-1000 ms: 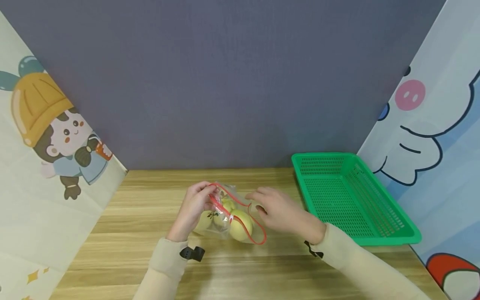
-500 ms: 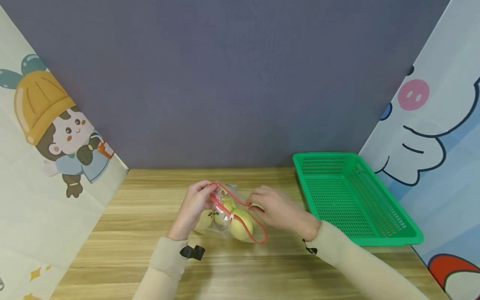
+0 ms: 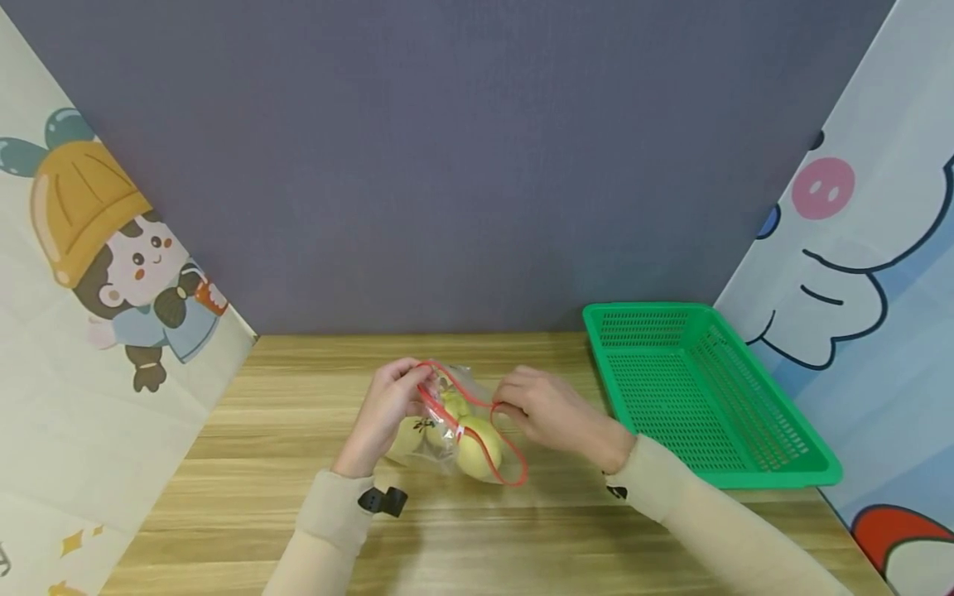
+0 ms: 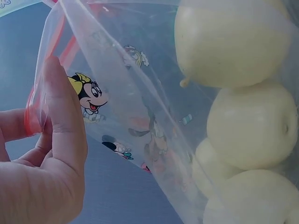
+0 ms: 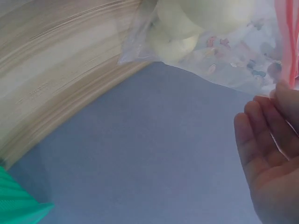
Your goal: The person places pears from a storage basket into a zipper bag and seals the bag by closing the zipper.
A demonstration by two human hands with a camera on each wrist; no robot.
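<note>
A clear plastic zip bag (image 3: 431,465) with a red zip rim (image 3: 519,457) and cartoon prints contains several pale yellow round fruits (image 3: 477,451). Its mouth gapes in a loop toward the head camera. At the bag's upper left corner, my left hand (image 3: 383,406) pinches the red rim between thumb and fingers, as the left wrist view confirms near the thumb (image 4: 63,112). My right hand (image 3: 551,414) pinches the opposite side of the mouth; in the right wrist view its thumb and index finger meet at the bag's edge. The fruits (image 4: 252,126) sit low in the bag, partly overlapping.
A green perforated plastic basket (image 3: 678,352) stands at the right of the wooden table (image 3: 298,430), close to my right forearm. A dark grey panel (image 3: 447,165) rises behind the table. Cartoon-printed sheets (image 3: 60,397) flank both sides.
My right thumb and fingers have closed together on the bag's rim. The loop's right end has shifted slightly. My left hand keeps its grip in nearly the same place.
</note>
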